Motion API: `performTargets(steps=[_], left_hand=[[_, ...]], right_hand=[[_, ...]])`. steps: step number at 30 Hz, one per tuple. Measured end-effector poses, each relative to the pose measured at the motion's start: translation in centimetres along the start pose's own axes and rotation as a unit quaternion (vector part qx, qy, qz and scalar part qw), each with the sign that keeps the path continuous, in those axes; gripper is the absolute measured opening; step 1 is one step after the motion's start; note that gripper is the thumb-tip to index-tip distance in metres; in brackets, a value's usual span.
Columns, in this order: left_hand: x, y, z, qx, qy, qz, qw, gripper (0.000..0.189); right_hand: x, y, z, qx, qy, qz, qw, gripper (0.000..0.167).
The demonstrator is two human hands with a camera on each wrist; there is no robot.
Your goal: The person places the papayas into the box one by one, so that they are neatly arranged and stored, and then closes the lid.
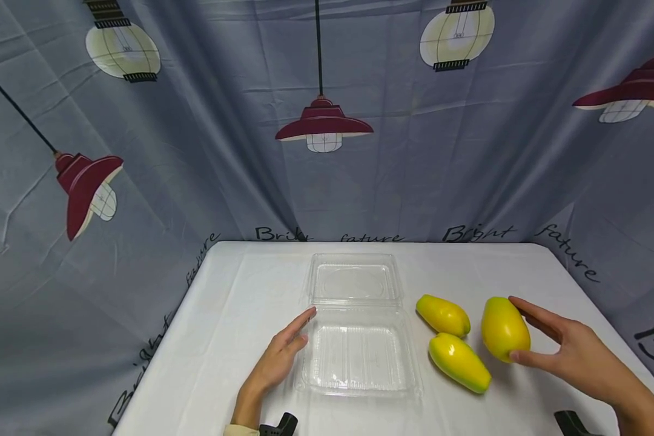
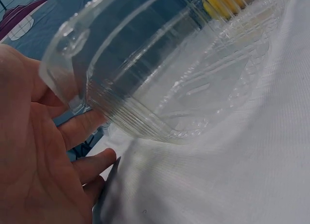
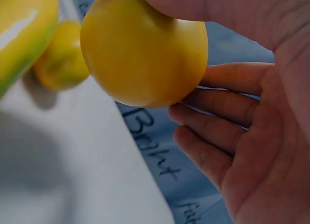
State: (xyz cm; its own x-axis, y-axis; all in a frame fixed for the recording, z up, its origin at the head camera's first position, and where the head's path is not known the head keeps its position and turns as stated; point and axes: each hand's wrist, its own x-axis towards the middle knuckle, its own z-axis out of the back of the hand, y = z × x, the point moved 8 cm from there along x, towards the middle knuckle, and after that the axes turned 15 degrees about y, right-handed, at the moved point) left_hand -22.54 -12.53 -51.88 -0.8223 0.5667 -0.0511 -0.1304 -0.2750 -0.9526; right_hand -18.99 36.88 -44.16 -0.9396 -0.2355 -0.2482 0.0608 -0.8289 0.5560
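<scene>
A clear plastic clamshell container (image 1: 360, 393) lies on the white table with its lid (image 1: 354, 257) folded back. My left hand (image 1: 277, 357) is at its left side, fingers loosely extended and touching the rim; in the left wrist view the fingers (image 2: 87, 129) are against the container wall (image 2: 131, 112). My right hand (image 1: 574, 357) pinches a glossy yellow papaya (image 1: 504, 330) between thumb and fingers, and it appears slightly raised off the table. Two more yellow papayas lie between it and the container: an upper one (image 1: 443, 315) and a lower, greener-edged one (image 1: 459, 363).
The white table (image 1: 256, 278) extends around the container. A grey-blue curtain (image 1: 223, 151) printed with lamps and lettering hangs behind and along both sides. Dark wrist camera parts (image 1: 280, 425) show at the bottom edge.
</scene>
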Motion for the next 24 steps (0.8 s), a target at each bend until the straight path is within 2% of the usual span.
performTargets(steps=[5,13,19,24], left_hand=[[0.0,-0.1,0.0,0.010,-0.009,-0.003,0.9999,0.056],[-0.2,-0.4,0.0,0.026,-0.019,-0.011,0.9994,0.056],[-0.2,-0.4,0.1,0.032,-0.020,-0.011,0.9992,0.056],[-0.1,-0.4,0.2,0.034,-0.018,-0.016,0.9991,0.056]], right_hand=[[-0.7,2.1,0.6,-0.015,-0.023,0.029,0.9992,0.105],[-1.0,5.4,0.4,-0.005,-0.011,0.051,0.9986,0.109],[-1.1,7.5,0.4,-0.031,-0.026,0.074,0.9965,0.105],[-0.8,8.9,0.0,-0.023,-0.026,0.088,0.9955,0.104]])
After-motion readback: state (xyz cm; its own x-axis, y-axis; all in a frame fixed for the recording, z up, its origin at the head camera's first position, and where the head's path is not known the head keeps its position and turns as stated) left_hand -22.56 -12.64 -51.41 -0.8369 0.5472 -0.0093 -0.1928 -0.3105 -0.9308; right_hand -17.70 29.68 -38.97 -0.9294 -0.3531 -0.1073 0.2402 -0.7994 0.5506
